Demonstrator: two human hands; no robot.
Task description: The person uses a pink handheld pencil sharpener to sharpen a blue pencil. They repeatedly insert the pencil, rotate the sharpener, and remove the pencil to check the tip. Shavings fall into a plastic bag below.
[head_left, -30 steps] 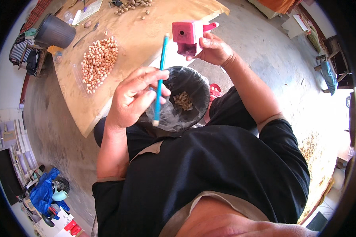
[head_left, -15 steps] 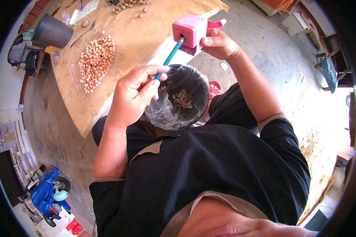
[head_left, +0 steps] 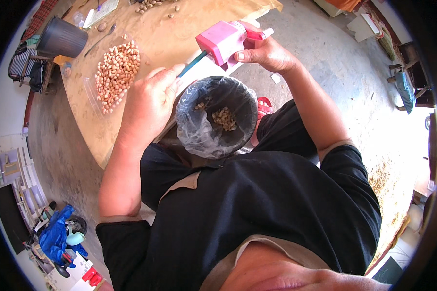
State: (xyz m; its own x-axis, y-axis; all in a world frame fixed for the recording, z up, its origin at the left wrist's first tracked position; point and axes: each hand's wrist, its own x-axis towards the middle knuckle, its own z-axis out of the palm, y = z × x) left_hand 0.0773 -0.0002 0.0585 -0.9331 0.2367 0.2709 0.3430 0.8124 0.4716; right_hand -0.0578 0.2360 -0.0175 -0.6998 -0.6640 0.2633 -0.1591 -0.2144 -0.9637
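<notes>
- From my remote seat I judge the step in hand as fitting the pencil [head_left: 193, 64] into the sharpener [head_left: 221, 41], 1 hand to each; the next move, I'd say, calls for a straight pencil and a firmly braced body before any turn of the crank [head_left: 260, 35].
- Beyond the left fingers, on their left, I see a pile of shelled nuts [head_left: 117, 72] on the brown-covered counter [head_left: 162, 41].
- The left hand [head_left: 151, 94] has its fingers closed around the near part of the blue-green pencil, with only a narrow gap, filled by the shaft; some fingertips are hidden from me.
- From those fingers the pencil slants up and right, its far end meeting the sharpener's front face; I can't tell how deep it sits.
- Below and between the 2 sets of fingers is a lined bin [head_left: 246, 116] with scraps inside.
- The pink sharpener is up and right of the left fingers, held off the counter by the right hand [head_left: 272, 54].
- The right fingers are spread around the sharpener's body, thumb on the near side; I can't tell whether any touch the crank beside them.
</notes>
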